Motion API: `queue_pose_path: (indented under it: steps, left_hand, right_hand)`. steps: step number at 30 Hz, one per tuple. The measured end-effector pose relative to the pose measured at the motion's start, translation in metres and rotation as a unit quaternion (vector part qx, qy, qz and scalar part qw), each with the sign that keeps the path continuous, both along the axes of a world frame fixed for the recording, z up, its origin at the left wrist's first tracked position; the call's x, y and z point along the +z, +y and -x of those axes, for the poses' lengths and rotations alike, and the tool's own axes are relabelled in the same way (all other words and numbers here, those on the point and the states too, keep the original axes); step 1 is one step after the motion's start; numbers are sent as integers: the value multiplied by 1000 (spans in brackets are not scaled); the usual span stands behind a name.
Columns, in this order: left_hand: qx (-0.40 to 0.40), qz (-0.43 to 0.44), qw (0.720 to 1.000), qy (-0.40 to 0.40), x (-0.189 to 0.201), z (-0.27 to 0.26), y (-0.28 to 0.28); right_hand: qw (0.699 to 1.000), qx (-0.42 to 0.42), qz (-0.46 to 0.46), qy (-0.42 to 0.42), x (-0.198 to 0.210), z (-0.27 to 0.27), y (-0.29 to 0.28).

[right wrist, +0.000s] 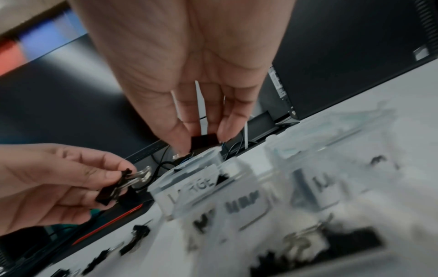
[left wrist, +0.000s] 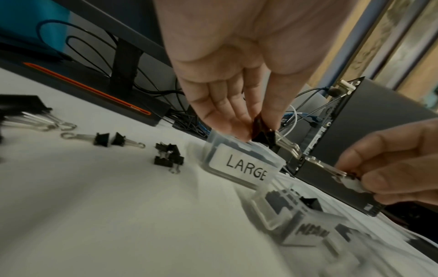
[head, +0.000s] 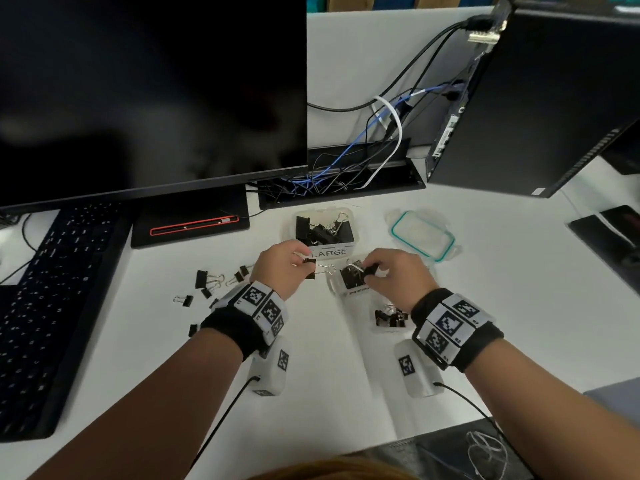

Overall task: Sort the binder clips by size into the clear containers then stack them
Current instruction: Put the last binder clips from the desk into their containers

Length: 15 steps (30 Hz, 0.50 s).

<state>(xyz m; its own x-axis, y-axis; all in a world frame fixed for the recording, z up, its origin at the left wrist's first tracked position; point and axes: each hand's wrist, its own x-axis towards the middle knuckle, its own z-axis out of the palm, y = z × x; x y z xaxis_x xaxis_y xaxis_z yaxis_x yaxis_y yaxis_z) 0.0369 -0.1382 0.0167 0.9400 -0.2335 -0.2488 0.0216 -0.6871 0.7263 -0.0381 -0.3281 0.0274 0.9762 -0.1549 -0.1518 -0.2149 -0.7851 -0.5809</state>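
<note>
My left hand [head: 300, 269] pinches a black binder clip [head: 310, 268] by its body, its silver handles pointing right, just in front of the clear container labelled LARGE [head: 328, 252]. In the left wrist view the clip [left wrist: 260, 130] sits between thumb and fingers above that container [left wrist: 241, 165]. My right hand [head: 370, 273] pinches another black clip [right wrist: 204, 141] over the medium container [head: 350, 281], which holds black clips. A third clear container [head: 390, 317] with small clips lies near my right wrist.
Several loose clips [head: 207, 284] are scattered left of my left wrist. A clear lid with a teal seal [head: 423, 236] lies to the right of the LARGE container. A keyboard [head: 52, 299], monitor stand [head: 190, 225] and computer tower [head: 526, 109] border the work area.
</note>
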Motion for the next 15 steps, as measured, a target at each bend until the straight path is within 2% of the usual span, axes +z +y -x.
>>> queue_pose_path:
  steps: [6, 15]
  left_hand:
    - [6, 4, 1000, 6, -1, 10, -27]
    - [26, 24, 999, 20, -11, 19, -59]
  right_hand:
    - [999, -37, 13, 34, 4, 3, -52]
    - [994, -13, 69, 87, -7, 10, -104]
